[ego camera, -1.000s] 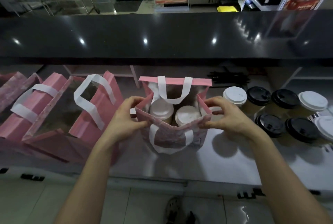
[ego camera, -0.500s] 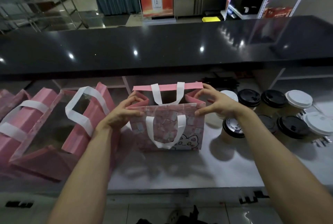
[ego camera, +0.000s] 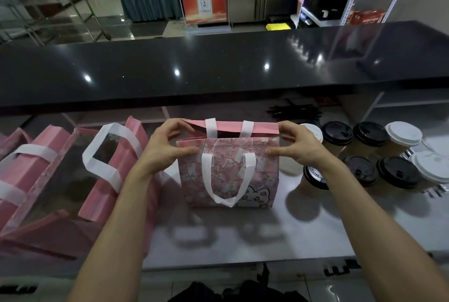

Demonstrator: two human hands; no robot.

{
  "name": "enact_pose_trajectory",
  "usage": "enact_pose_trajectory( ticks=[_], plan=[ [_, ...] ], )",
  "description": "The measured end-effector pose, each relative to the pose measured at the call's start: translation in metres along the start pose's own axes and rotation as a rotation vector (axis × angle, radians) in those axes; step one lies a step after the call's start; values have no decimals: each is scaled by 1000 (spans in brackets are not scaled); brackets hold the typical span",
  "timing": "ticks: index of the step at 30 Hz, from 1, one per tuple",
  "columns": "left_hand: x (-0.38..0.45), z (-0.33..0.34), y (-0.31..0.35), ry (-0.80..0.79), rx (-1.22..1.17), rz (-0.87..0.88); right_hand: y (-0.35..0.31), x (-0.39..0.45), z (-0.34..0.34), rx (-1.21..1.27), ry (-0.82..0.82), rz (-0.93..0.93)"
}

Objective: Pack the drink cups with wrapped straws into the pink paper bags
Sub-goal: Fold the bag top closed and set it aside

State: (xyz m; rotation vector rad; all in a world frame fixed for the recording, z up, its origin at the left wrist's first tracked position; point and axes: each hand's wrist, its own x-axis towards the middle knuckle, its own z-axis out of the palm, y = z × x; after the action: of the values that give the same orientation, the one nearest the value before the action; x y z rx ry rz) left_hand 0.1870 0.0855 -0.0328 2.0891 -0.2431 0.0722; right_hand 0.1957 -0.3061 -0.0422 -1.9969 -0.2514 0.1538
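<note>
A pink paper bag (ego camera: 228, 175) with white handles and a cat print stands upright on the steel counter in front of me. My left hand (ego camera: 165, 148) pinches its top left corner, thumb on the near wall and fingers on the far rim. My right hand (ego camera: 296, 147) pinches the top right corner the same way. The bag's mouth is narrowed and what is inside is hidden. Several lidded drink cups (ego camera: 364, 153), with black or white lids, stand to the right. Dark wrapped straws (ego camera: 295, 111) lie behind them.
Several other pink bags (ego camera: 109, 168) with white handles lean open at the left. A raised black countertop (ego camera: 218, 68) runs across behind the work surface (ego camera: 243, 233). A white shelf frame (ego camera: 398, 104) stands at the back right.
My view has tilted up, so the two cups inside the bag are out of sight. Both hands have drawn the bag's side walls in, narrowing its mouth, and the bag now stands squarer.
</note>
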Motion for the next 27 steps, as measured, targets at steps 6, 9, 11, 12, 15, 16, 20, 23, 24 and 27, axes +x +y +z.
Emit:
enact_pose_trajectory(
  ticks=[6, 9, 11, 12, 15, 16, 20, 23, 24, 27],
  plan=[
    [-3, 5, 22, 91, 386, 137, 4, 5, 9, -66, 51, 14],
    [-2, 8, 33, 38, 536, 163, 4, 5, 11, -80, 53, 12],
    [-1, 10, 40, 22, 590, 131, 4, 4, 10, -80, 67, 3],
    [-1, 10, 43, 18, 624, 113, 4, 3, 10, -80, 77, 4],
    [1, 10, 50, 3, 671, 81, 2, 2, 12, -103, 79, -9],
    [1, 11, 52, -14, 664, 71, 1, 2, 13, -126, 69, -17],
    [1, 15, 57, -37, 565, 43, -1, 4, 11, -214, 56, -45],
    [0, 18, 59, -51, 470, 31, 0, 5, 13, -231, 57, -48],
    [0, 18, 60, -59, 471, 39, 0, 5, 14, -236, 61, -50],
    [2, 18, 60, -74, 525, 132, -1, 7, 16, -247, 66, -52]
  ],
)
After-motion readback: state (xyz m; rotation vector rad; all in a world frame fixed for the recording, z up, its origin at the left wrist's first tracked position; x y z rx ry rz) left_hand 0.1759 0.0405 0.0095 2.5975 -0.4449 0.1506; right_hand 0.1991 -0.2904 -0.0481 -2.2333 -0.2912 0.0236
